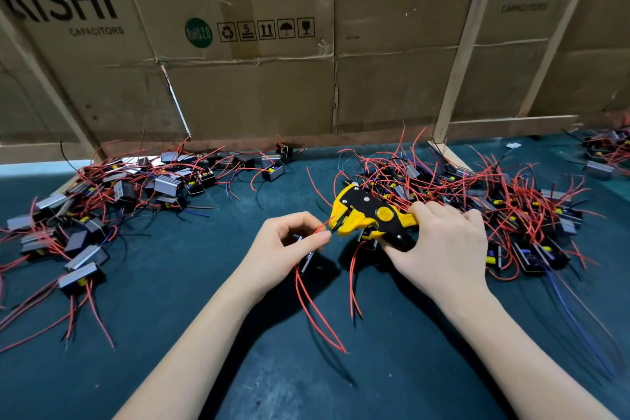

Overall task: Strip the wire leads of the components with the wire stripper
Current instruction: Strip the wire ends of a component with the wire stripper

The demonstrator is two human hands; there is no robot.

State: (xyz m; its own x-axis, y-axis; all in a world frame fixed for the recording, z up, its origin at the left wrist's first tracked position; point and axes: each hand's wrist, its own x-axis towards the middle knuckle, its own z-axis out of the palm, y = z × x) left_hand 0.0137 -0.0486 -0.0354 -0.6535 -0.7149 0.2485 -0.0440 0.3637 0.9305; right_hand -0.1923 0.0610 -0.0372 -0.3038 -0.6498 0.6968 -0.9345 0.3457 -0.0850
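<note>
Place: small electronics assembly workshop bench.
Surface: dark teal work mat (238, 334).
Backdrop: flattened brown cardboard capacitor cartons (238, 78) braced by pale wooden battens (467, 41).
Stock: heaps of small black boxed components with red wire leads (477, 187), left and right.

The wire stripper (370, 215) is shiny yellow and black plastic, the table (306, 368) dull green cloth, the boxes (238, 44) rough brown cardboard.

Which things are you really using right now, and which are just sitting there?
In use:
- wire stripper, gripped by the right hand
- component in the left hand
- its red wire lead, pinched at the stripper's mouth

Just lying about:
- left pile of components
- right pile of components
- cardboard boxes behind
- dark green mat
</note>
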